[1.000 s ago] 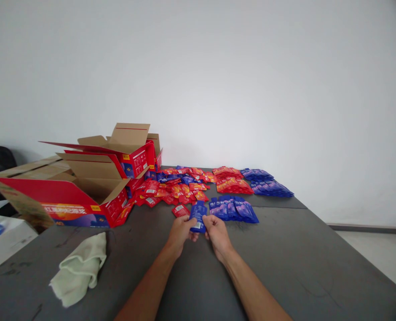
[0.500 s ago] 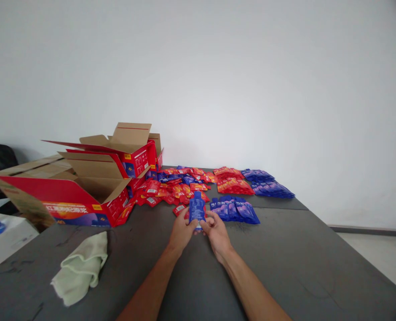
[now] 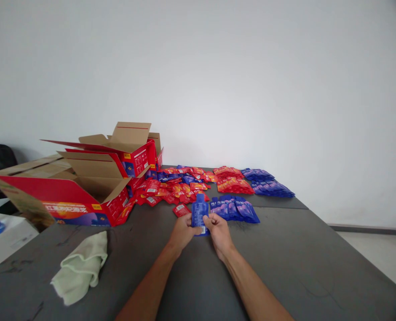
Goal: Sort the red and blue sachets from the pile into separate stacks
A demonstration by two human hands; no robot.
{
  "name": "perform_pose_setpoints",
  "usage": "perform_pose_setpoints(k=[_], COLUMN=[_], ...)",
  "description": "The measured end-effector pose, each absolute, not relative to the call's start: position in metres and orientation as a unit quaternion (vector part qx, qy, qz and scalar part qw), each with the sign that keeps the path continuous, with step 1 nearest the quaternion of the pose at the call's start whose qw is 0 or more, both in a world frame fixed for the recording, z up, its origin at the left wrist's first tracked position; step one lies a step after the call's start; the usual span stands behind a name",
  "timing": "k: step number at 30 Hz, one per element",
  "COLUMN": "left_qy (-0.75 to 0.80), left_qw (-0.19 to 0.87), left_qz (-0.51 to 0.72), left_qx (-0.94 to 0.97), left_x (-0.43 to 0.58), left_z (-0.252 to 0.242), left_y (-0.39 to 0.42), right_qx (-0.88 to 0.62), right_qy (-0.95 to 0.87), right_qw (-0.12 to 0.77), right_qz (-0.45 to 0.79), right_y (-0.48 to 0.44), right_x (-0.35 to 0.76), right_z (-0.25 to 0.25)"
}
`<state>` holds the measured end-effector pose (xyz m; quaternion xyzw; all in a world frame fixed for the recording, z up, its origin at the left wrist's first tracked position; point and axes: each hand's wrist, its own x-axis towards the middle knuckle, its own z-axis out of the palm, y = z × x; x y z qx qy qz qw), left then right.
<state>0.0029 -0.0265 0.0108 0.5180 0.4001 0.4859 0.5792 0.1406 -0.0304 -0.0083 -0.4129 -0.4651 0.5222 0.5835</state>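
Note:
Between my two hands a blue pouch (image 3: 199, 211) is held upright, its narrow neck at the top and a small white label near the bottom. My left hand (image 3: 183, 232) grips its left edge, thumb across the front. On the other side my right hand (image 3: 218, 230) pinches the right edge with thumb and fingers. Just beyond my right hand lies a row of overlapping blue pouches (image 3: 234, 208). A single red pouch (image 3: 181, 210) rests on the table behind my left hand.
A mixed heap of red and blue pouches (image 3: 174, 189) spreads behind. Stacked red pouches (image 3: 234, 185) and blue pouches (image 3: 273, 188) lie at the back right. Open red cartons (image 3: 84, 207) stand on the left. A pale green cloth (image 3: 82, 267) lies on the dark table (image 3: 301, 267).
The blue pouch has shifted slightly right and down in my hands. My left thumb now lies flatter across its lower front, and the red pouch behind shows more.

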Motion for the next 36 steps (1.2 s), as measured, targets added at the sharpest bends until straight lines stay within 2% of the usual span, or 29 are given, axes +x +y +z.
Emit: perform_pose_setpoints(k=[7,13,20,25,31,36], left_qy=[0.401,0.391,0.362,0.401,0.492,0.449], left_qw=[0.579,0.606,0.62,0.589,0.388,0.463], left_qz=[0.484,0.421,0.429,0.447,0.5,0.461], left_qx=[0.519,0.551,0.549,0.541,0.597,0.61], left_x=[-0.003,-0.002,0.0,0.003,0.01,0.008], left_z=[0.011,0.002,0.005,0.001,-0.003,-0.002], left_y=[-0.027,-0.025,-0.028,-0.025,-0.029,-0.03], right_qx=[-0.417,-0.441,-0.46,-0.465,-0.519,-0.468], right_qy=[-0.472,-0.485,-0.493,-0.493,-0.449,-0.451], right_qw=[0.587,0.587,0.585,0.582,0.622,0.624], right_qz=[0.509,0.474,0.451,0.45,0.377,0.433], right_y=[-0.031,-0.033,-0.032,-0.03,-0.022,-0.026], right_x=[0.142,0.141,0.141,0.141,0.146,0.14], right_z=[-0.011,-0.001,-0.005,-0.004,-0.012,-0.009])
